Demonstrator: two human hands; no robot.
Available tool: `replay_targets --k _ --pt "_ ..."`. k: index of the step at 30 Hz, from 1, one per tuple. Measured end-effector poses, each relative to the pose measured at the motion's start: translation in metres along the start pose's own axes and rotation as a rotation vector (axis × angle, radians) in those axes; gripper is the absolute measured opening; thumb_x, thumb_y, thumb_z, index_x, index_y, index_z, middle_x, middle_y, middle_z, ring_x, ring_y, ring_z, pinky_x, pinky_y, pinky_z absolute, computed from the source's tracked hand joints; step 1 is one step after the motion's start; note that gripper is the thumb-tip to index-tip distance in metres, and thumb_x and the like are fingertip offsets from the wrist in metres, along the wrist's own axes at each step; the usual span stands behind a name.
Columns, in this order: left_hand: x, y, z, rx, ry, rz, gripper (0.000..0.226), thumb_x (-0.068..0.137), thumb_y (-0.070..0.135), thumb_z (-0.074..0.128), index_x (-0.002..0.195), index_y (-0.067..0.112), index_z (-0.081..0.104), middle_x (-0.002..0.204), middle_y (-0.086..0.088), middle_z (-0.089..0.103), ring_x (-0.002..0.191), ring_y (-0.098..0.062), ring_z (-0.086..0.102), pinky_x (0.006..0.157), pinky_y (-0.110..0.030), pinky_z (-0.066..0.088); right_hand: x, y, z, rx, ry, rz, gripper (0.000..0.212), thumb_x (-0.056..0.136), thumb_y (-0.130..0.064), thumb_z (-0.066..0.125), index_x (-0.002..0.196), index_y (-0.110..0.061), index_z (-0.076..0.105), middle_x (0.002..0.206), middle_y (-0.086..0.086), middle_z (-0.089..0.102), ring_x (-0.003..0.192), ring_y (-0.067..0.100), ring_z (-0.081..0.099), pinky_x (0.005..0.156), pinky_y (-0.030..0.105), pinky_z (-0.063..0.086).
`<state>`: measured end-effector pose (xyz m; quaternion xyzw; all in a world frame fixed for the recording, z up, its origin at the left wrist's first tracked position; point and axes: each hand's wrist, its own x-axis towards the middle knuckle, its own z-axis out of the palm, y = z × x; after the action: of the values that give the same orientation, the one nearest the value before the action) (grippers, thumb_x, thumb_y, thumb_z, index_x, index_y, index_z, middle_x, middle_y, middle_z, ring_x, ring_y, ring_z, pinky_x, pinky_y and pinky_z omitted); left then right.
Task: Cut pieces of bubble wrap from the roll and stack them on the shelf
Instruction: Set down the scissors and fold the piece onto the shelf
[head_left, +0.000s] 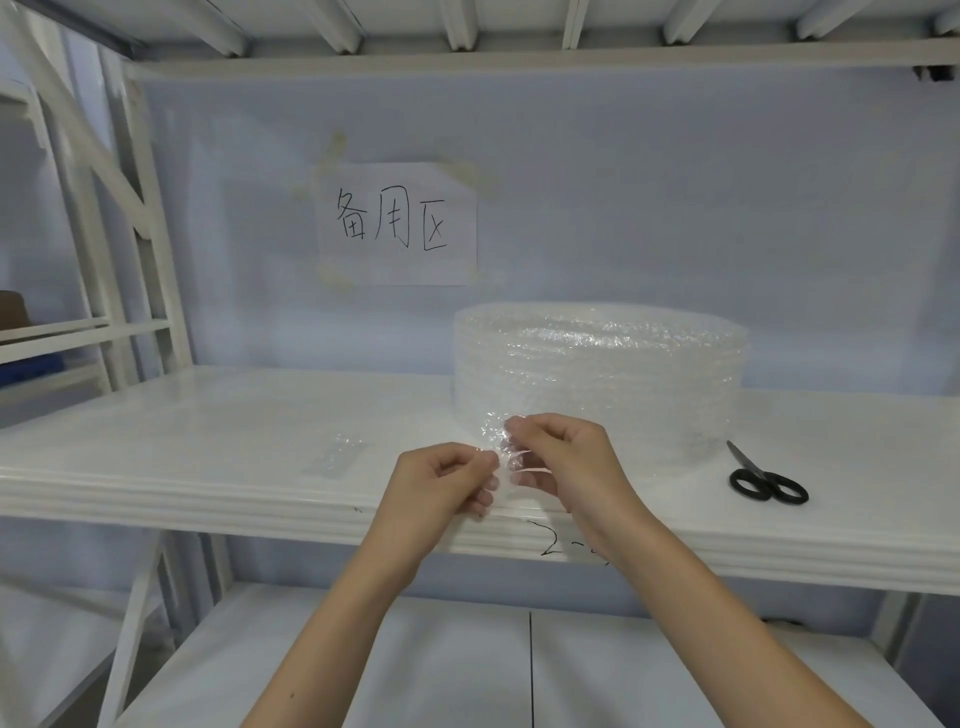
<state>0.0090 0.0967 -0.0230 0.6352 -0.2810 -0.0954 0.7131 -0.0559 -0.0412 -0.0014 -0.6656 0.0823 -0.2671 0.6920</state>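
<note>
- Bubble wrap roll (597, 379) is seen standing on its flat end on the white shelf (182, 467), toward the right, before the pale back wall.
- A loose edge of wrap (501, 441) is drawn forward from the foot of the roll and is pinched between both hands above the shelf's front edge.
- The left hand (441, 486) is closed, thumb against curled fingers, on the near side of that edge.
- The right hand (558, 457) is closed likewise on the edge, just beside the left, fingertips almost touching.
- One small cut piece (337, 457) is laid flat on the shelf, well left of the hands.
- Black-handled scissors (763, 475) are laid shut on the shelf, right of the roll.
- A handwritten paper sign (397, 223) is taped to the wall above.
</note>
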Motion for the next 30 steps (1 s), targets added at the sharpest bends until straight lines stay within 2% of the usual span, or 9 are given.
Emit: replay_targets --k 4,7,10,15,20,24,26,28,30 --pt "0.004 -0.003 -0.015 0.033 0.048 0.005 0.016 0.088 0.015 0.069 0.081 0.004 0.076 0.065 -0.003 0.071 0.058 -0.017 0.06 0.066 -0.033 0.056 0.009 0.004 0.012 -0.013 -0.013 -0.009 0.017 0.082 -0.005 0.07 0.098 0.0 0.072 0.075 0.007 0.07 0.058 0.014 0.062 0.064 0.026 0.059" --pt "0.004 -0.003 -0.028 0.03 0.114 0.018 0.01 0.088 0.015 0.069 0.093 0.011 0.076 0.07 -0.008 0.074 0.057 -0.014 0.063 0.067 -0.031 0.059 0.018 0.01 0.025 -0.038 -0.035 0.003 0.013 0.084 -0.007 0.069 0.095 0.0 0.072 0.076 0.009 0.072 0.059 0.014 0.063 0.064 0.026 0.058" --pt "0.004 -0.003 -0.042 0.051 0.152 0.028 0.019 0.087 0.013 0.069 0.105 0.021 0.069 0.073 -0.011 0.077 0.056 -0.016 0.067 0.063 -0.027 0.06 0.028 0.019 0.041 -0.032 -0.058 0.029 0.007 0.084 -0.007 0.069 0.087 -0.003 0.073 0.076 0.01 0.072 0.058 0.013 0.062 0.061 0.025 0.056" --pt "0.007 0.0 -0.063 0.155 0.223 0.042 0.026 0.089 0.01 0.066 0.114 0.017 0.063 0.072 -0.014 0.076 0.056 -0.018 0.067 0.062 -0.025 0.06 0.044 0.023 0.07 -0.03 -0.111 0.053 0.005 0.083 -0.002 0.068 0.086 0.0 0.071 0.073 0.013 0.068 0.053 0.014 0.056 0.056 0.024 0.052" --pt "0.005 0.008 -0.077 0.125 0.269 0.004 0.013 0.093 0.022 0.062 0.104 0.018 0.068 0.071 -0.016 0.076 0.058 -0.023 0.069 0.064 -0.033 0.062 0.062 0.03 0.088 -0.089 -0.1 0.095 0.019 0.083 -0.004 0.068 0.101 -0.001 0.063 0.075 0.016 0.069 0.051 0.016 0.055 0.048 0.024 0.047" --pt "0.004 0.01 -0.086 0.083 0.312 -0.039 0.018 0.096 0.021 0.052 0.099 0.014 0.068 0.069 -0.021 0.074 0.057 -0.027 0.067 0.066 -0.04 0.061 0.077 0.041 0.097 -0.113 -0.089 0.128 0.027 0.08 -0.003 0.069 0.103 0.008 0.06 0.075 0.022 0.067 0.051 0.021 0.052 0.043 0.025 0.04" --pt "0.002 0.011 -0.088 0.065 0.334 -0.034 0.023 0.097 0.022 0.047 0.098 0.012 0.067 0.069 -0.021 0.074 0.057 -0.028 0.068 0.065 -0.04 0.061 0.08 0.047 0.101 -0.231 -0.084 0.083 0.026 0.079 -0.01 0.071 0.094 0.009 0.062 0.073 0.024 0.066 0.052 0.023 0.051 0.044 0.026 0.04" --pt "-0.001 0.011 -0.089 0.05 0.352 -0.017 0.027 0.098 0.024 0.043 0.097 0.01 0.067 0.067 -0.019 0.073 0.057 -0.028 0.068 0.066 -0.041 0.06 0.081 0.051 0.101 -0.517 -0.064 -0.041 0.026 0.076 -0.023 0.07 0.079 0.002 0.061 0.072 0.018 0.062 0.057 0.022 0.048 0.052 0.03 0.039" --pt "-0.002 0.013 -0.088 0.04 0.369 -0.002 0.029 0.098 0.023 0.042 0.097 0.009 0.067 0.065 -0.019 0.072 0.056 -0.028 0.068 0.066 -0.042 0.06 0.077 0.053 0.099 -0.797 -0.031 -0.163 0.027 0.079 -0.035 0.065 0.088 -0.01 0.062 0.087 0.007 0.058 0.076 0.022 0.052 0.064 0.03 0.039"
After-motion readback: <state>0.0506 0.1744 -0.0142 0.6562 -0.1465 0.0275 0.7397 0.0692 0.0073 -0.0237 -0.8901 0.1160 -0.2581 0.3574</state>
